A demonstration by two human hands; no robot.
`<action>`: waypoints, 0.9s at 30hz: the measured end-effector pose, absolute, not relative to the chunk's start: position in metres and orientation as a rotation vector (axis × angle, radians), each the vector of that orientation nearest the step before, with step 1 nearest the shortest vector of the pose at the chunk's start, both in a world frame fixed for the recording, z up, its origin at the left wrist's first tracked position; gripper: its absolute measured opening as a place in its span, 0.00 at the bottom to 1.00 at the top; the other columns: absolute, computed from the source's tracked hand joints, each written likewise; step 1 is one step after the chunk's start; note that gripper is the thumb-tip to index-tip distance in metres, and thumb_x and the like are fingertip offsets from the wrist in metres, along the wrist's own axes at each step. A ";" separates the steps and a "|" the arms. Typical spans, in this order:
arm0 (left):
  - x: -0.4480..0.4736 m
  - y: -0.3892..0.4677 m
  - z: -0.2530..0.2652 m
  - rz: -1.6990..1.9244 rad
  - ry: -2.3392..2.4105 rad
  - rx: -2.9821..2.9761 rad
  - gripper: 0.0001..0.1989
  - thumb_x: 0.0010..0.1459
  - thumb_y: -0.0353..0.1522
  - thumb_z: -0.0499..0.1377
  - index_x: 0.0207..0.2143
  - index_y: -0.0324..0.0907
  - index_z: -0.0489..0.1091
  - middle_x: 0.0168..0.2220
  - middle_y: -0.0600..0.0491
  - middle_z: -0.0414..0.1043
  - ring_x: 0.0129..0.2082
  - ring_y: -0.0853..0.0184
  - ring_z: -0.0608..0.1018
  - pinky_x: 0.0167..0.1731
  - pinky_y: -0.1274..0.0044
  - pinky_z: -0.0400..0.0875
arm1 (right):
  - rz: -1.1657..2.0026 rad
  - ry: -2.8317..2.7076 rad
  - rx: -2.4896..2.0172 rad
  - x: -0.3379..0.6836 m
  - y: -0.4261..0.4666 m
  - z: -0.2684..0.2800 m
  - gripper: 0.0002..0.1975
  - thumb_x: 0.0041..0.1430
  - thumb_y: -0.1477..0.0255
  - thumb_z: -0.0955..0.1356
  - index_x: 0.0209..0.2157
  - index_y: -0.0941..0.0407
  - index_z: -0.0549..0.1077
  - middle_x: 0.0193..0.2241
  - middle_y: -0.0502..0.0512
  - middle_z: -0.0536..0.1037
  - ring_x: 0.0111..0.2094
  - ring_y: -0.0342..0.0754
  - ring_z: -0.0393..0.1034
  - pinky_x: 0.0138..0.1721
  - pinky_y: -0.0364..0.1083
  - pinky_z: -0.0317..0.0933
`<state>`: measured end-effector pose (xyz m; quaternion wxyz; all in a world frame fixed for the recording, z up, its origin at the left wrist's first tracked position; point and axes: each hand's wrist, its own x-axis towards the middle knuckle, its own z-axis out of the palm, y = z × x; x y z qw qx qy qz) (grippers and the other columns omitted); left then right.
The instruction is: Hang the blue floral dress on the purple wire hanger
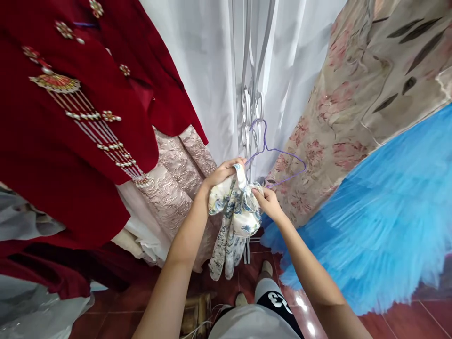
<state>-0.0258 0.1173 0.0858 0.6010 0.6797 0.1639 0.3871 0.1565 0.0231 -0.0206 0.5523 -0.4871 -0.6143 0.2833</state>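
Head view — left hand [222,173] and right hand [270,203] grasp a crumpled floral garment [244,223] — beside a thin, triangular hanger [264,137].

The red tiled floor [123,325] bears a brown wooden frame [204,306] and 2 shoes [267,267].

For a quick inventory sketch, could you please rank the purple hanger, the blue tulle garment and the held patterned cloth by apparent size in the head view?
1. Blue tulle garment
2. Patterned cloth
3. Purple hanger, thin wire, partly hidden
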 end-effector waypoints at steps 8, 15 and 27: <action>-0.042 0.129 0.110 0.936 0.518 1.866 0.15 0.42 0.24 0.70 0.36 0.42 0.78 0.39 0.50 0.78 0.38 0.63 0.80 0.40 0.76 0.75 | 0.662 -1.479 -1.156 0.142 0.015 -0.013 0.17 0.63 0.59 0.64 0.27 0.55 0.74 0.24 0.51 0.74 0.28 0.48 0.67 0.33 0.45 0.63; -0.060 0.107 0.106 1.103 0.852 2.357 0.13 0.62 0.29 0.56 0.43 0.42 0.81 0.36 0.52 0.82 0.37 0.62 0.80 0.39 0.76 0.73 | 0.241 -1.116 -1.142 0.170 -0.010 -0.019 0.16 0.63 0.66 0.64 0.44 0.55 0.82 0.44 0.60 0.83 0.46 0.57 0.76 0.50 0.53 0.67; -0.065 0.136 0.098 1.216 0.884 2.262 0.10 0.56 0.30 0.63 0.39 0.43 0.84 0.39 0.51 0.84 0.41 0.57 0.83 0.44 0.72 0.76 | 0.459 -1.103 -1.291 0.318 0.035 0.016 0.25 0.58 0.48 0.69 0.22 0.56 0.73 0.20 0.54 0.73 0.23 0.50 0.69 0.26 0.49 0.65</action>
